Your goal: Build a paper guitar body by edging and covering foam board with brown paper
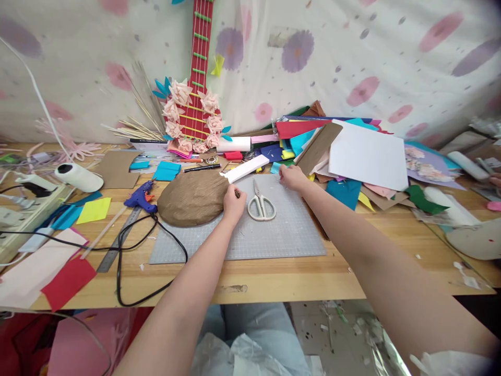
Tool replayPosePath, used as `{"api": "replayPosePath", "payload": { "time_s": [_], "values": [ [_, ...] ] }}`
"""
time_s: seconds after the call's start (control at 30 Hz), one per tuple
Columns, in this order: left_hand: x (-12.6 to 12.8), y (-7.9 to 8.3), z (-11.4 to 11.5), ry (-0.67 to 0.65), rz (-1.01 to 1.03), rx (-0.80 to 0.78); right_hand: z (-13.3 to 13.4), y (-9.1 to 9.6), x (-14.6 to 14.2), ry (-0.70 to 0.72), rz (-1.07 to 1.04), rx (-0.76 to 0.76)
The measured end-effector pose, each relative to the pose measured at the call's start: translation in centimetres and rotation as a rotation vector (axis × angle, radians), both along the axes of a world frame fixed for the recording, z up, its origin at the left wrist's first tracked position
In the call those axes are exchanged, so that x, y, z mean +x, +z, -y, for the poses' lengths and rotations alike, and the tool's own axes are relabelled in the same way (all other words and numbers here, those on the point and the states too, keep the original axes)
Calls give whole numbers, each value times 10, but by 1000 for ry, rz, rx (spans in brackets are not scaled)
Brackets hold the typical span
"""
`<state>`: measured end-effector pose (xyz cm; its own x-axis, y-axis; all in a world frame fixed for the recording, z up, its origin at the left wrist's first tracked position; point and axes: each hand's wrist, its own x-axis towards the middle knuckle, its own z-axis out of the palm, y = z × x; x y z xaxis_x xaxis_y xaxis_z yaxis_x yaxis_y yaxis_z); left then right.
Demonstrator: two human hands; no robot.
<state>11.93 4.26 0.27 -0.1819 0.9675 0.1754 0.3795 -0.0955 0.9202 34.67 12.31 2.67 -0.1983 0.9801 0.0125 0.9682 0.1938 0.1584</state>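
My left hand (234,202) is curled in a loose fist on the grey cutting mat (274,235), touching the right edge of a brown guitar-shaped piece (191,198) with a white neck strip (246,168). Whether it holds anything I cannot make out. My right hand (291,177) reaches to the mat's far edge, fingers bent down against small paper scraps near a blue piece (275,167). White-handled scissors (261,204) lie shut on the mat between my two hands.
A red paper guitar with pink flowers (195,112) leans on the back cloth. A heap of coloured sheets (352,151) fills the back right. A blue glue gun (140,198), its black cable, a steel ruler (117,245) and paper pieces lie at left.
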Motion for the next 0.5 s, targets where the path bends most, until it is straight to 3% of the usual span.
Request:
{"api": "replayPosePath", "payload": {
  "time_s": [0.27,0.5],
  "values": [
    [1,-3,-1,12,-13,4,1,-2,-8,-39,40,-11],
    [1,-2,-2,3,-76,3,-5,4,1,-28,1,-79]
  ]
}}
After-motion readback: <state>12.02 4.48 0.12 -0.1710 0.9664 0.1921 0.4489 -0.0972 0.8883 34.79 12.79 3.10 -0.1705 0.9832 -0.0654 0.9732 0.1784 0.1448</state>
